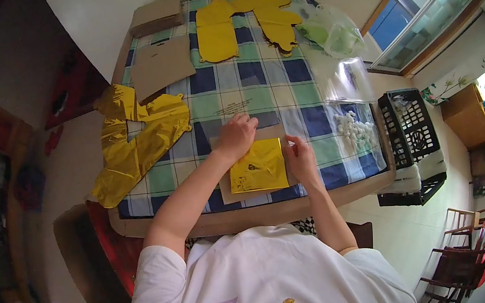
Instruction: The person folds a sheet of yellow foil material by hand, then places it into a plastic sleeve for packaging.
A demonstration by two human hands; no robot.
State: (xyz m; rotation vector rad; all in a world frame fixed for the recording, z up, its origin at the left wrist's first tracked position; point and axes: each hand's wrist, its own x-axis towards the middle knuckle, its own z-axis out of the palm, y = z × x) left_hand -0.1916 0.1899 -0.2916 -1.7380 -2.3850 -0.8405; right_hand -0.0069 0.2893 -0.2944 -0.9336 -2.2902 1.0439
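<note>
A folded yellow foil piece (257,171) lies on a brown cardboard sheet (227,190) near the table's front edge. Beyond it is a clear plastic bag with small dark print (234,108), lying on the checked cloth. My left hand (238,135) is closed at the upper left of the cardboard, its fingers pressed together by the bag's near edge; what they hold is too small to make out. My right hand (300,155) is beside the foil's right edge, thumb and forefinger pinched near the cardboard; anything between them is hidden.
Unfolded yellow foil shapes lie at the left (127,160) and back (216,32). Cardboard sheets (162,67) are at the back left. Plastic bags (341,37) and small white pieces (356,130) lie at the right. A black crate (411,129) stands beyond the table's right edge.
</note>
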